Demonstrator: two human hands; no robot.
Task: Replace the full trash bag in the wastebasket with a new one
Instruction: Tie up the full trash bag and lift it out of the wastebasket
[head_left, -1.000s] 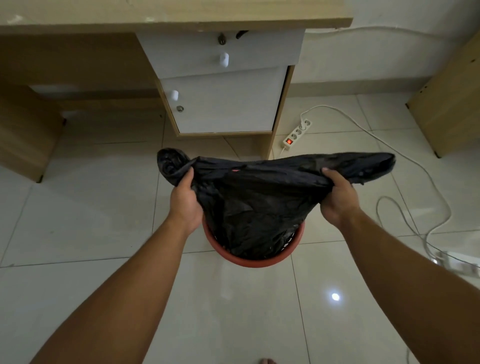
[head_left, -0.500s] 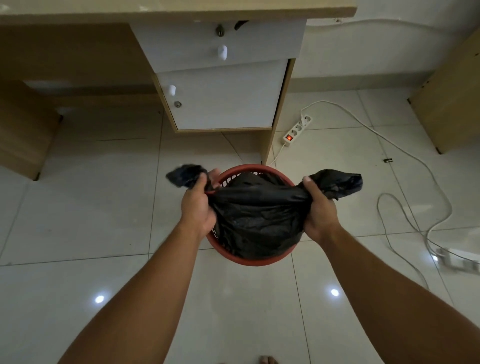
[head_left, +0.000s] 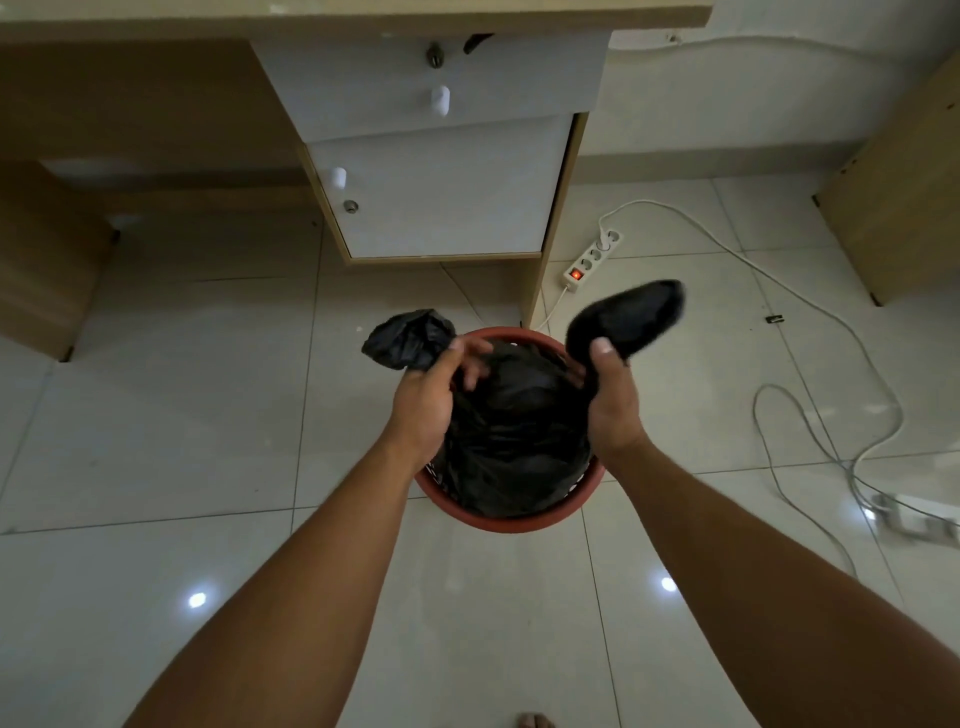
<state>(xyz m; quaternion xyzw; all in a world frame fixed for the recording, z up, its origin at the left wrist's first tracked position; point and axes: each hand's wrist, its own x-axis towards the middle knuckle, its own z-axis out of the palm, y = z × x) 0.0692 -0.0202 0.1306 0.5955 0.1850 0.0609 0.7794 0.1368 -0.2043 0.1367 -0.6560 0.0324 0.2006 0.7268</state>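
A: Between the two hands, what is there?

B: A black trash bag (head_left: 511, 447) sitting inside a round red wastebasket (head_left: 506, 519) on a pale tiled floor (head_left: 156, 415). The bag's body fills the basket, directly below and between both hands

A: What is the left hand doing?

B: The left hand (head_left: 428, 402) is curled round a bunched corner of the bag's top edge. The crumpled end pokes out just beyond its thumb, to the outer side. Some of its fingers are spread loosely over the middle of the bag

A: And the right hand?

B: The right hand (head_left: 613, 405) grips the opposite corner, fingers and thumb closed round it. That end sticks up past the thumb, away from the person, and looks blurred

A: What lies further out?

B: Ahead of the hands stands a wooden desk (head_left: 363, 15) with a white drawer unit (head_left: 441, 150). Beyond the right hand, a white power strip (head_left: 592, 260) with a lit red switch lies on the floor, and white cables (head_left: 810, 395) trail off to the right of that hand
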